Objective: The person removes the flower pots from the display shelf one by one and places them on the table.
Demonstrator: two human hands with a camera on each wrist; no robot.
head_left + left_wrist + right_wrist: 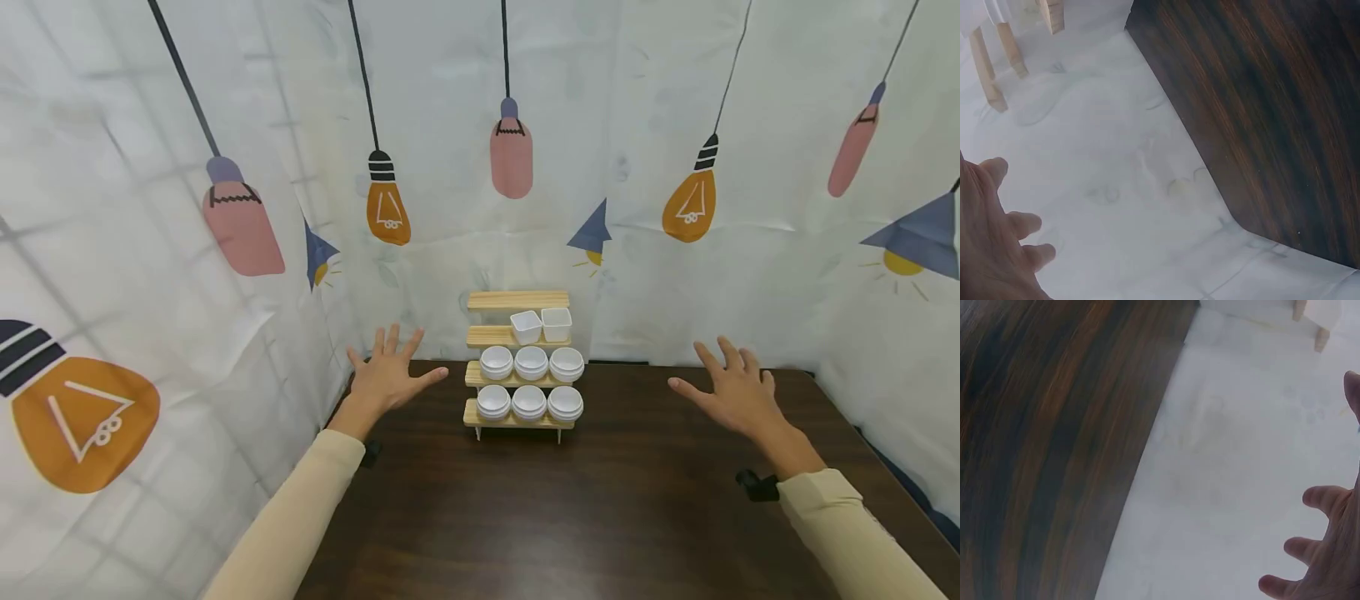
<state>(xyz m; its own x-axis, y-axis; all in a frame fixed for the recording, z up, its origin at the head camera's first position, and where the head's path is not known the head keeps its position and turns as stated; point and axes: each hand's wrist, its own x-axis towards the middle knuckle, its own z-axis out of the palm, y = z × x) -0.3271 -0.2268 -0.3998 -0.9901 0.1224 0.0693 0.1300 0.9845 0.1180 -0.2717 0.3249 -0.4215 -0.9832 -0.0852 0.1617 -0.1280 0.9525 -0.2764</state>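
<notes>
My left hand (pixel 386 379) is held out with its fingers spread, to the left of a stepped wooden rack (pixel 517 300). It holds nothing. Farther off on the rack's other side, my right hand (pixel 738 392) is likewise spread and bare. Round white bowls (pixel 529 402) fill the two lower tiers, three places across. The tier above carries two square white cups (pixel 557 323) at its right, one of them turned askew. Nothing stands on the top tier. Both wrist views catch fingers, with light wooden rack ends (pixel 1010 50) at the upper edge.
The rack stands at the back of a dark brown wooden table (pixel 525 517). White cloth (pixel 450 275) printed with hanging lamps and bulbs rises behind it and along both sides. Each wrist wears a dark strap, and the sleeves are pale.
</notes>
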